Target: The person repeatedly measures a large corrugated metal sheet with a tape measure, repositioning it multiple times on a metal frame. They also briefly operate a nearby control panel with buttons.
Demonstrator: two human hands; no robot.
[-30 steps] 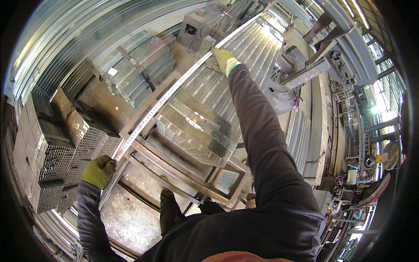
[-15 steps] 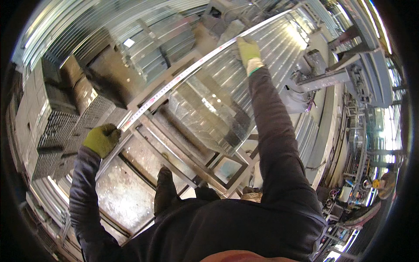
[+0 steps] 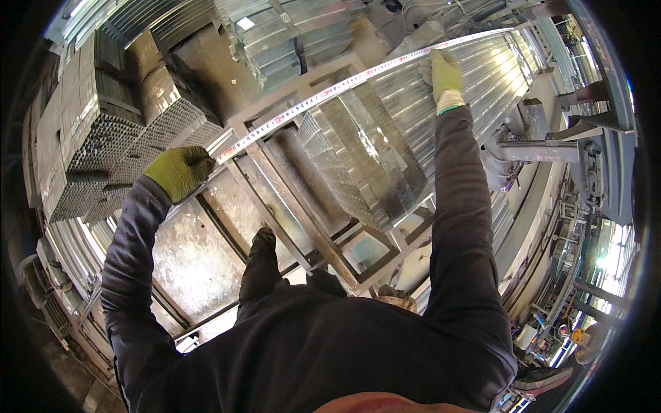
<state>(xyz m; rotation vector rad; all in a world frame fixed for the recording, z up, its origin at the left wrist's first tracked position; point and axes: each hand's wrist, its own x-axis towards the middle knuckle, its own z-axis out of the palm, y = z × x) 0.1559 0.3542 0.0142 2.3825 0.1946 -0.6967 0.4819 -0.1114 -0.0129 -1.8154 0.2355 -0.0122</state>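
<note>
A long galvanized metal rail (image 3: 323,93) with a row of punched holes runs from lower left to upper right across the view. My left hand (image 3: 180,171), in a green glove, grips its near end. My right hand (image 3: 444,74), also gloved in green and grey, holds the rail farther along, with my arm stretched out. Below the rail lies a stack of shiny metal profiles (image 3: 372,158) resting on a steel frame (image 3: 296,227).
Bundles of square metal tubes (image 3: 89,138) are stacked at the left. More profile stacks (image 3: 289,34) lie at the top. A machine with grey steel parts (image 3: 571,151) stands at the right. My boot (image 3: 260,255) rests on the frame.
Both hands have lifted the rail higher and turned it, so it now runs flatter across the view. My left hand has risen; my right hand has shifted right.
</note>
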